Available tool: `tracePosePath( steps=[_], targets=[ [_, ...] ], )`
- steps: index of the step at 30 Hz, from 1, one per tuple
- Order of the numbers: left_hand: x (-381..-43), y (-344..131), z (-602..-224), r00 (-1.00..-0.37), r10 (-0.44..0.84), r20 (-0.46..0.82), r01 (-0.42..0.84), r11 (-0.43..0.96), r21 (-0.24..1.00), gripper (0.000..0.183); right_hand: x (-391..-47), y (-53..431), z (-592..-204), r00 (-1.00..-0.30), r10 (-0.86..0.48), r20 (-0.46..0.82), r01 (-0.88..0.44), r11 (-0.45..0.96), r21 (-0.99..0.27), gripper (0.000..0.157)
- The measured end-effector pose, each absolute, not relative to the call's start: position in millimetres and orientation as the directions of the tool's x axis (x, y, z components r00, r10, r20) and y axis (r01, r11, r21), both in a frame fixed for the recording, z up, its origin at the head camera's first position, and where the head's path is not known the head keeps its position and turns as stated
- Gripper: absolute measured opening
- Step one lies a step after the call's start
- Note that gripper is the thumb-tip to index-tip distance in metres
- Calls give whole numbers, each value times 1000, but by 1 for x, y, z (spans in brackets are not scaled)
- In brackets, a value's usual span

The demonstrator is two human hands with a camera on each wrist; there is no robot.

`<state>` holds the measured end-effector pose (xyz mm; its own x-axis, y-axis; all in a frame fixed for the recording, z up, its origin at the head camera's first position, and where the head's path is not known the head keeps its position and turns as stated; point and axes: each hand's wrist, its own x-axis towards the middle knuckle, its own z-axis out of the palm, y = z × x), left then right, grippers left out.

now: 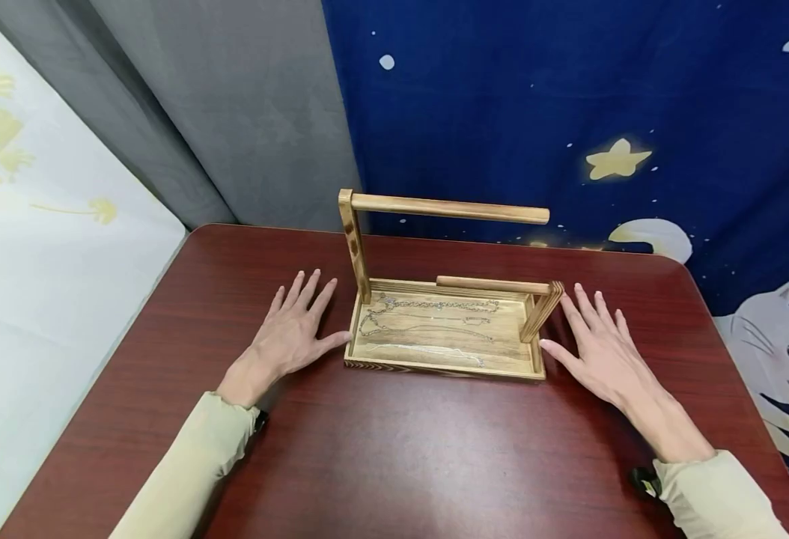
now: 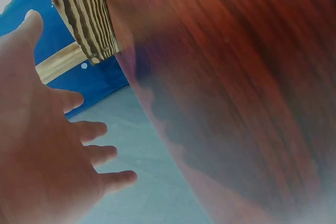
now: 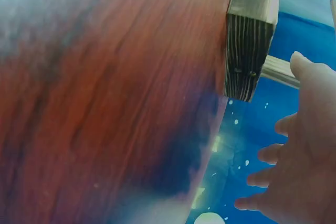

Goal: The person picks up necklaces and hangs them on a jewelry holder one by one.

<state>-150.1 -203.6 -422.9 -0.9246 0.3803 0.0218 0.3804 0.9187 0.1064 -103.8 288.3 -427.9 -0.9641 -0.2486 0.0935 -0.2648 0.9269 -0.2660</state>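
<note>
A wooden jewelry stand with a shallow tray base (image 1: 445,372) sits on the table in the head view. Several thin silvery necklaces (image 1: 428,349) lie spread across the tray floor. From the tray's left end rises a tall post (image 1: 355,247) with a long bar (image 1: 448,208); at the right a shorter post (image 1: 541,313) carries a lower bar (image 1: 492,284). Both bars are bare. My left hand (image 1: 290,333) has its fingers spread, thumb tip right at the tray's left wall. Mirroring it, my right hand (image 1: 599,355) spreads its fingers beside the right wall, thumb tip close to the corner.
The dark red-brown table (image 1: 408,449) ends at a far edge just behind the stand. Beyond hang a grey curtain (image 1: 246,112) and a blue curtain (image 1: 475,97) with stars and a cat. A white patterned cloth (image 1: 44,247) is at the left.
</note>
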Motion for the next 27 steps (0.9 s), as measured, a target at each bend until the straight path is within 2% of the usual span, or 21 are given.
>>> tracePosePath(
  steps=[13, 22, 27],
  targets=[
    [-154, -201, -424, -888, 452, 84, 460, 876, 147, 93, -86, 274, -418, -936, -307, 174, -340, 917, -210, 89],
    [-157, -197, -423, -886, 462, 43, 462, 869, 175, 91, -76, 267, -418, -934, -280, 224, -327, 920, -215, 83],
    [-160, -196, -425, -877, 478, 50, 476, 852, 218, 88, -72, 264, -417, -919, -294, 261, -349, 916, -196, 73]
  ],
)
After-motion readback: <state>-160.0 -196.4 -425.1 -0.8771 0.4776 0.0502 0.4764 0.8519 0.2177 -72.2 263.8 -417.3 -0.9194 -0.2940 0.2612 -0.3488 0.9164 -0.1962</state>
